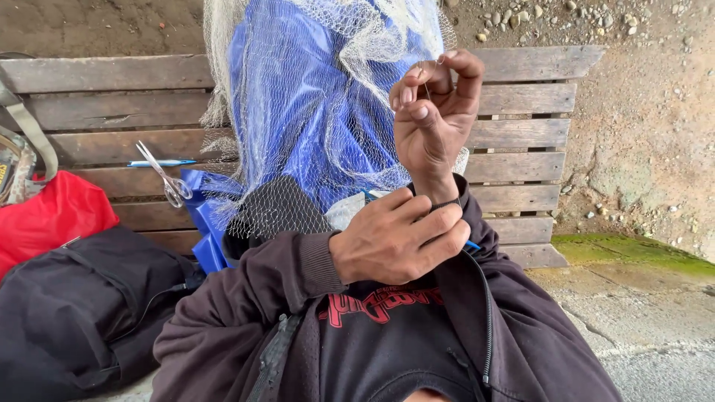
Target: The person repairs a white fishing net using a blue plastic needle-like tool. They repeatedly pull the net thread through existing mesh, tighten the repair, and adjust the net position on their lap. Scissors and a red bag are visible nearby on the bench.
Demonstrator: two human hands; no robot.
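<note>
Left edge of the wooden bench: I see a red bag and a black bag, stowed clear of the work.

Bench slats, left of centre: scissors and a blue pen-like tool lie flat, probably kept within reach.

Bench centre: a white net is draped over a blue sheet, hanging towards my lap, which spreads the mesh out.

Lap, centre: my left hand is curled nearly closed against the right wrist; I cannot tell what it grips, though a blue tip shows beside it.

Above it: my right hand is raised, thumb and forefinger pinched on a thin thread, likely to keep it taut.
</note>
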